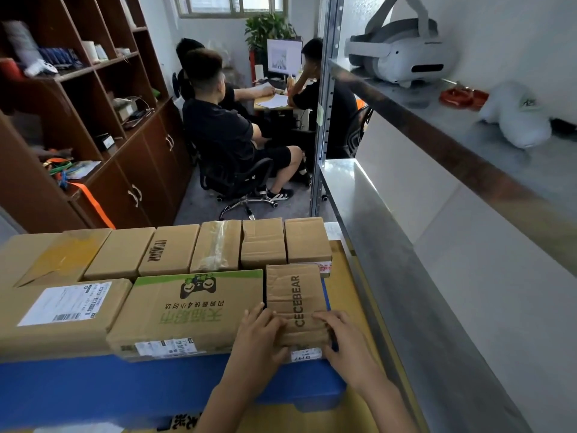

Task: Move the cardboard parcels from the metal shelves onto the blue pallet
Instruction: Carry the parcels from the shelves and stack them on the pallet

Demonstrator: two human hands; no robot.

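Nearest, the left hand (259, 334) and right hand (345, 342) flank the near end of a small parcel (293, 295) printed CECEBEAR, fingers bent over its top edges on either side and thumbs seemingly down on the near face, so both hold it between them. It sits at the right front corner of the blue pallet (125, 382), touching a wider green-printed parcel (193, 307) on its left. Its cardboard is creased and ribbed across the top, so it looks light and rather soft. I judge that a hard squeeze would dent it, and that the firmer hold is low on the two long sides or under the bottom edge, not on the top panel. A paper label at its near end could peel if rubbed. Left of the green one lies a parcel with a white shipping label (62, 307), and behind them a row of plain parcels (218, 248) stands packed side by side. To the right, the metal shelves (390, 229) show no parcels on the levels in view; the upper level carries a white headset (402, 54) and a white cap (515, 117). Farther off, people sit at a desk (274, 101), with a dark wooden cabinet (93, 98) along the left wall
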